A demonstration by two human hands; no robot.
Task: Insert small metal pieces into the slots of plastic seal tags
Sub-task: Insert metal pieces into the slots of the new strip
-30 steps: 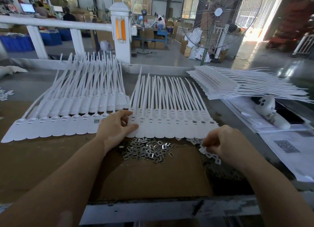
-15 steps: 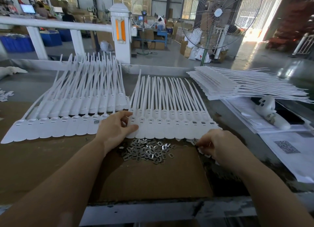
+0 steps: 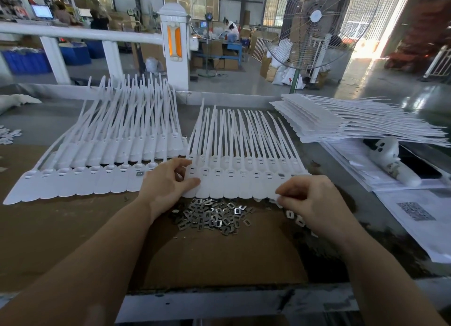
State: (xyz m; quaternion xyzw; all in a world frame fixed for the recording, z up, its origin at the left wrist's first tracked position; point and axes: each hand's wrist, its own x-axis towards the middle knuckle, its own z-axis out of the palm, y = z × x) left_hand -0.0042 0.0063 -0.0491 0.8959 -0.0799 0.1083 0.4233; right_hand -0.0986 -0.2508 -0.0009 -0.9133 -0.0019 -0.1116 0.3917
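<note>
Since a second ago my right hand has come up and left from the loose white bits at the tabletop's right side to the near right corner of the middle row of seal tags; its grip is curled, thumb and fingertips pinched at the edge of the last tags, though I cannot tell whether a metal piece sits between them. My left hand stays on that row's left end, fingers fairly straight and pressing the first tags flat, thumb stretched along their lower edge. Just below the row, between my wrists, lies the heap of small metal pieces on the brown cardboard sheet, whose near edge stops short of the tabletop's metal lip. Open cardboard runs left of my left forearm and toward me; to the right the sheet ends and dark surface begins. A second row of tags lies to the left, one slot there showing a metal insert, and a stack of tag sheets sits far right. A printed paper at the right edge carries a QR code; its other text is too small to read.
</note>
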